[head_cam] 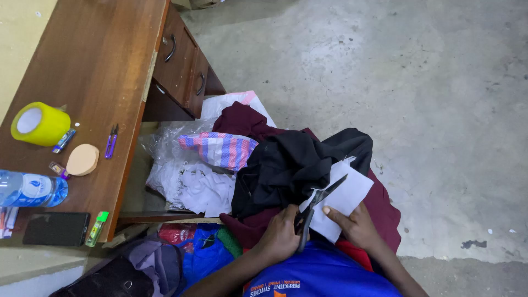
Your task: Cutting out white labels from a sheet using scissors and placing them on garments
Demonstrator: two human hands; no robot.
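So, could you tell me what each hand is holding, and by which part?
The left hand holds black scissors by the handles; the right hand pins the white fabric piece at its lower edge.

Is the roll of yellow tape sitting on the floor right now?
No, the yellow tape roll stands on the wooden desk, near the purple thread snips, not on the concrete floor.

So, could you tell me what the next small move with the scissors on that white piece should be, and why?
Probably close the blades and ease the cut forward. The scissors in the left hand are open with the white piece between the blades, and the right hand holds that piece flat on the dark cloth.
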